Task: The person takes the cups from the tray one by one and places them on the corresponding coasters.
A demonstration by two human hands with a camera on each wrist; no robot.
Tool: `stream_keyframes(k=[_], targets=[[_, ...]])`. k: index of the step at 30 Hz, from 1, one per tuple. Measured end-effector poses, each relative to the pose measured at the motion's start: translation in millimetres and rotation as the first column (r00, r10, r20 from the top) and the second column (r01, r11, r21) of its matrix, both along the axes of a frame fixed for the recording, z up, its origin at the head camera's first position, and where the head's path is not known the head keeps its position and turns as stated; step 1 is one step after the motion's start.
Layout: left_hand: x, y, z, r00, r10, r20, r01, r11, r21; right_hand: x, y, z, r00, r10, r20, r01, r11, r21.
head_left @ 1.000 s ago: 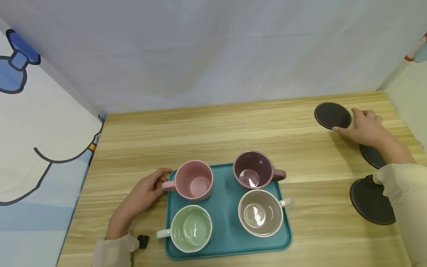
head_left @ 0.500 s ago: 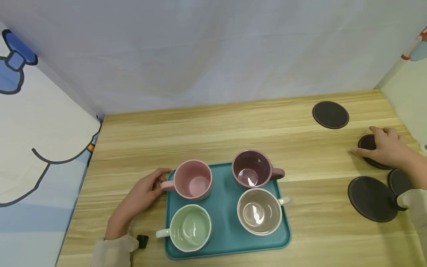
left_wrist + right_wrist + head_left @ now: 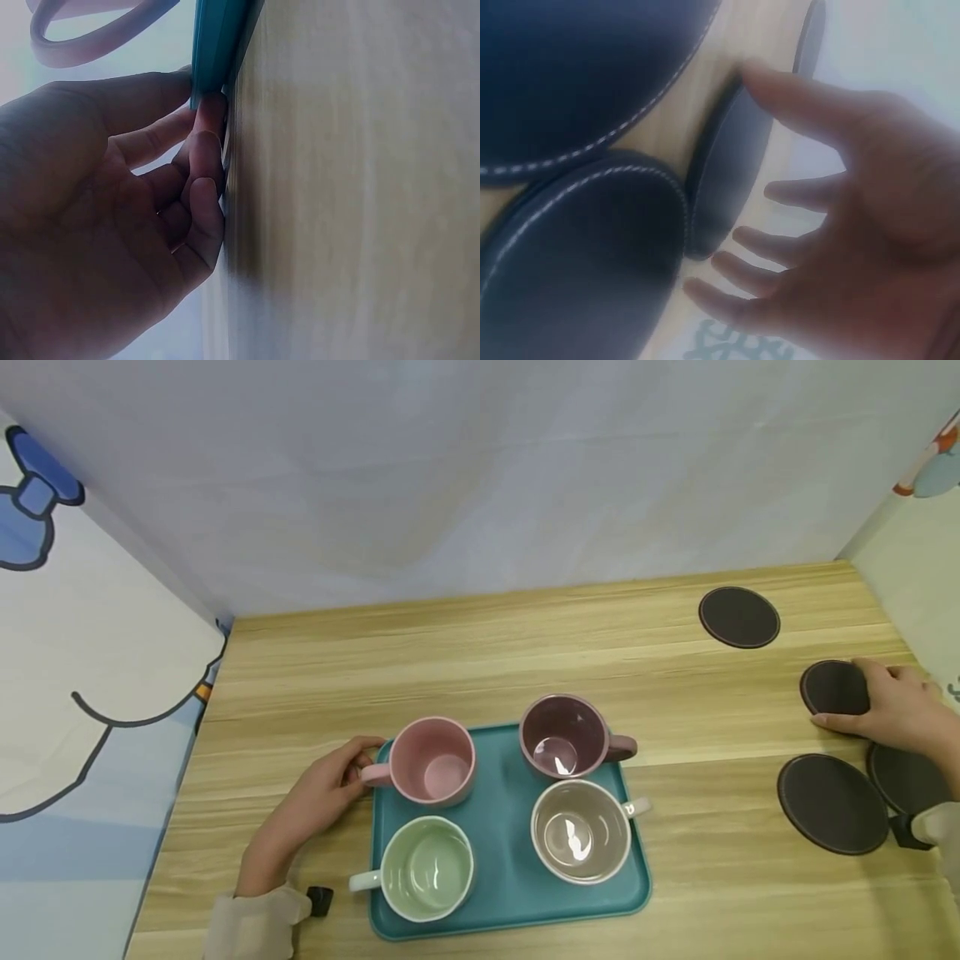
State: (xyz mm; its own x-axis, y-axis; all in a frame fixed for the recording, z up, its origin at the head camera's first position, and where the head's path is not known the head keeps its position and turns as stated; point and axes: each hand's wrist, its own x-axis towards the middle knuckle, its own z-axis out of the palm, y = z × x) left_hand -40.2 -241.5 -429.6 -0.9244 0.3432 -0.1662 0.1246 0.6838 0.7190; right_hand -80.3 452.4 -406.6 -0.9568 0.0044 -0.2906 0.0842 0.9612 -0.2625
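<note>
In the head view my left hand point(image 3: 321, 795) pinches the left edge of a teal tray point(image 3: 510, 906), beside the pink mug's handle. The left wrist view shows the thumb and curled fingers at the tray's rim point(image 3: 216, 45). On the tray stand a pink mug point(image 3: 432, 760), a light green mug point(image 3: 427, 868), a dark mauve mug point(image 3: 564, 735) and a beige mug point(image 3: 581, 832). Far to the right, my right hand point(image 3: 896, 708) hovers with spread fingers at a dark round coaster point(image 3: 828, 687), overlapping its right side. Nothing is in its grasp in the right wrist view.
Another dark coaster point(image 3: 738, 617) lies near the back edge. Two more, a larger coaster point(image 3: 831, 804) and one partly under the right forearm point(image 3: 903, 777), lie towards the front right. A pale curtain point(image 3: 480, 485) hangs behind the wooden table point(image 3: 375, 668).
My right hand has moved away from the back coaster, forward and to the right, to another coaster. The back coaster now lies uncovered. My left hand stays at the tray.
</note>
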Motion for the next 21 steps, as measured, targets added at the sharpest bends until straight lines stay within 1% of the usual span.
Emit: stream_keyframes(k=[7,15,17,21], targets=[[0.5,0,-0.7,1.000,-0.003,-0.009,0.003,1.000,-0.004,1.0,10,-5.7,0.999,-0.040,0.023,0.040,0.999,0.020],[0.6,0,-1.2,1.000,0.001,-0.008,-0.001,1.000,-0.016,-1.2,14,-6.7,0.999,-0.035,0.038,0.034,0.999,0.023],[0.5,0,-0.3,1.000,-0.002,-0.017,0.002,1.000,-0.012,-1.7,14,-5.7,0.999,-0.036,0.035,0.035,0.999,0.020],[0.5,1,0.6,1.000,0.005,-0.009,-0.005,1.000,-0.008,-2.4,13,-4.1,0.999,-0.035,0.026,0.035,0.999,0.022]])
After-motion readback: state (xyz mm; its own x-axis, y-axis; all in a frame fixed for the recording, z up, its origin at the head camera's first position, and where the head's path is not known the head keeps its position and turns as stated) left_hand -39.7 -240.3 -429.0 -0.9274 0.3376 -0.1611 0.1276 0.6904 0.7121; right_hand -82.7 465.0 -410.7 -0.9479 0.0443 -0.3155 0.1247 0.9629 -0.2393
